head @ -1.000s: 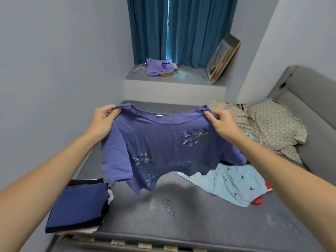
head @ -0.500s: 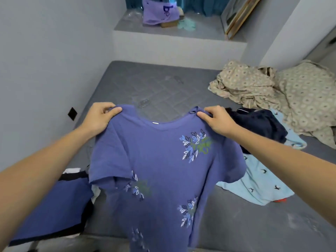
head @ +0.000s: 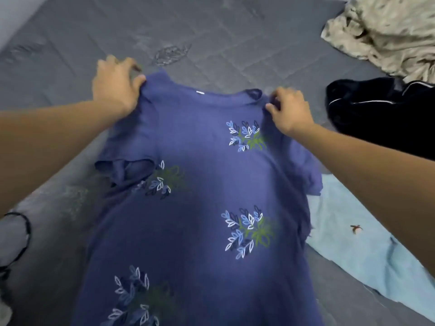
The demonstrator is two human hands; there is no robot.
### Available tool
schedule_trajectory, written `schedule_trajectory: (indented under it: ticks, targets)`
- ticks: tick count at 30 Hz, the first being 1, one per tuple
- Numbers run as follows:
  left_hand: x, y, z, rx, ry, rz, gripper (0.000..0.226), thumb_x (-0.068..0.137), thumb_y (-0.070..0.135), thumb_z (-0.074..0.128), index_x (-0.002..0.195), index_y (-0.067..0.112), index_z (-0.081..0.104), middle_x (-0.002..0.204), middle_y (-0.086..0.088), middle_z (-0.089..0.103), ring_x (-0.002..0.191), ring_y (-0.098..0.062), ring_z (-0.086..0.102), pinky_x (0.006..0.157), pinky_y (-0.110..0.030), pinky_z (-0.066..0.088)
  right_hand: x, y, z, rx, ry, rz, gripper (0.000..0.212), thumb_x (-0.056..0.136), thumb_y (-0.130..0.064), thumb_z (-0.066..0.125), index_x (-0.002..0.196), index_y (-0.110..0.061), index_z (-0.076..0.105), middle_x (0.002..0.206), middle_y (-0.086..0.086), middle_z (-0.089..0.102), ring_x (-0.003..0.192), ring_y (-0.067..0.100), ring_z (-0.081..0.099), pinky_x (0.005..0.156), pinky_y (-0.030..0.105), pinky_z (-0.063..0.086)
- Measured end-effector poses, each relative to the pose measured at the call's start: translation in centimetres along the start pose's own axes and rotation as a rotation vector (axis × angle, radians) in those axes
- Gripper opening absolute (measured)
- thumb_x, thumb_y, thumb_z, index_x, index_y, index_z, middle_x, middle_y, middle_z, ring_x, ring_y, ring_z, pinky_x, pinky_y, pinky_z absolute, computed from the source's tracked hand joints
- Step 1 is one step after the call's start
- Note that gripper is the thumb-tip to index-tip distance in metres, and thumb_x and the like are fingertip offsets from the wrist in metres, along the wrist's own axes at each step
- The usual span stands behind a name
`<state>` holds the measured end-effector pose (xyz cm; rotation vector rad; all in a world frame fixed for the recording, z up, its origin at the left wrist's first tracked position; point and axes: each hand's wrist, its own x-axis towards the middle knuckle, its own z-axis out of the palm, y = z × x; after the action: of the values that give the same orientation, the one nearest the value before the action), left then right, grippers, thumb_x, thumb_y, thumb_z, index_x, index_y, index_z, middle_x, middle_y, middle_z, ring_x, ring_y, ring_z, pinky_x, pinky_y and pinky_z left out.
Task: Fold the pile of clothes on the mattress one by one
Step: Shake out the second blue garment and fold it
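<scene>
No text or label can be read.

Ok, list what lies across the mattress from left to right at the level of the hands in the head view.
left hand → blue floral t-shirt → right hand → black garment

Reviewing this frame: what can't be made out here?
Head view only:
- Shirt hem: cut off by the bottom edge.
- Fingertips of the left hand and right hand: motion-blurred and tucked into the shoulders.
- Light blue garment: partly under the shirt and right forearm.
- Black garment: cut off by the right edge; type unclear.
</scene>
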<state>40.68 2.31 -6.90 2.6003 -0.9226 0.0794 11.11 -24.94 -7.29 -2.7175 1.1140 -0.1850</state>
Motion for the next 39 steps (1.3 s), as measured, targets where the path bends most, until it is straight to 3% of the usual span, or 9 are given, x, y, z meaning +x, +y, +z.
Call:
schedule_trajectory:
  ticks: [3,5,9,14,20,26,33,36,39]
  targets:
    - [-3.9,1.4,4.4,0.066,0.045,0.110,0.038,0.099,0.037,0.049,0.134,0.022,0.052,0.135,-0.018,0.047,0.121,-0.041,0.046,0.090,-0.054,0.041,-2.6,-1.0,4.5,-0.069,0.084,-0.087,0.031,0.098,-0.026,0.053,0.126,-0.014,0.056,0.129,0.015,0.051,0.118,0.039,0.047,0.089,0.049,0.041]
    - [-7.8,2.2,6.6,-0.014,-0.040,0.237,0.043,0.100,0.037,0.049,0.140,0.022,0.054,0.141,-0.014,0.049,0.123,-0.040,0.049,0.091,-0.054,0.042,-5.2,-2.1,6.4,-0.020,-0.019,-0.230,0.039,0.101,-0.028,0.050,0.138,-0.014,0.054,0.140,0.012,0.051,0.125,0.037,0.047,0.096,0.052,0.043]
    - [-15.4,2.0,9.9,0.107,-0.263,0.269,0.059,0.107,0.045,0.041,0.162,0.024,0.034,0.170,-0.012,0.023,0.157,-0.036,0.020,0.124,-0.055,0.019,-7.8,-1.7,8.1,-0.135,-0.238,-0.284,0.057,0.111,-0.039,0.034,0.165,-0.025,0.023,0.173,0.005,0.017,0.158,0.029,0.017,0.126,0.049,0.019]
    - [-20.8,3.6,9.0,0.126,-0.262,0.189,0.067,0.103,0.048,0.030,0.164,0.023,0.027,0.171,-0.017,0.017,0.157,-0.042,0.015,0.125,-0.061,0.016,-7.1,2.3,6.7,-0.169,-0.284,-0.136,0.063,0.108,-0.052,0.032,0.166,-0.033,0.017,0.175,0.002,0.009,0.161,0.031,0.007,0.128,0.053,0.012]
    - [-36.4,11.5,9.2,0.076,-0.268,0.103,0.067,0.106,0.052,0.029,0.166,0.024,0.019,0.174,-0.012,0.009,0.160,-0.035,0.005,0.126,-0.060,0.014,-7.1,6.3,5.4,-0.126,-0.414,-0.066,0.067,0.106,-0.059,0.032,0.166,-0.037,0.011,0.175,-0.001,-0.003,0.161,0.033,-0.005,0.129,0.054,0.007]
    - [-47.9,20.4,9.1,0.035,-0.321,-0.012,0.074,0.105,0.063,0.033,0.167,0.027,0.015,0.175,-0.011,0.001,0.161,-0.033,-0.001,0.127,-0.061,0.011,-8.3,7.8,4.6,-0.062,-0.466,0.001,0.078,0.097,-0.075,0.039,0.164,-0.041,0.019,0.173,0.017,-0.007,0.158,0.046,-0.005,0.129,0.054,0.002]
    - [-54.8,26.9,10.9,0.032,-0.326,0.016,0.106,0.080,0.089,0.053,0.165,0.034,0.022,0.174,-0.010,0.005,0.160,-0.039,0.002,0.123,-0.067,0.017,-8.2,8.4,2.9,0.098,-0.446,0.043,0.082,0.081,-0.077,0.061,0.151,-0.039,0.040,0.160,0.018,0.026,0.153,0.040,0.018,0.125,0.050,0.020]
    - [-55.1,27.8,11.2,0.057,-0.314,-0.010,0.092,0.091,0.080,0.051,0.165,0.033,0.023,0.174,-0.013,0.007,0.159,-0.042,0.004,0.123,-0.066,0.018,-8.0,8.4,2.8,0.113,-0.441,0.036,0.084,0.079,-0.078,0.063,0.151,-0.039,0.041,0.157,0.014,0.027,0.152,0.037,0.019,0.125,0.047,0.021]
    - [-55.0,27.9,11.3,0.046,-0.273,-0.028,0.064,0.102,0.050,0.051,0.161,0.030,0.037,0.173,-0.012,0.016,0.159,-0.042,0.012,0.122,-0.065,0.024,-7.7,8.1,2.7,0.119,-0.371,0.039,0.081,0.076,-0.075,0.071,0.145,-0.038,0.050,0.151,0.011,0.031,0.146,0.037,0.027,0.122,0.041,0.026]
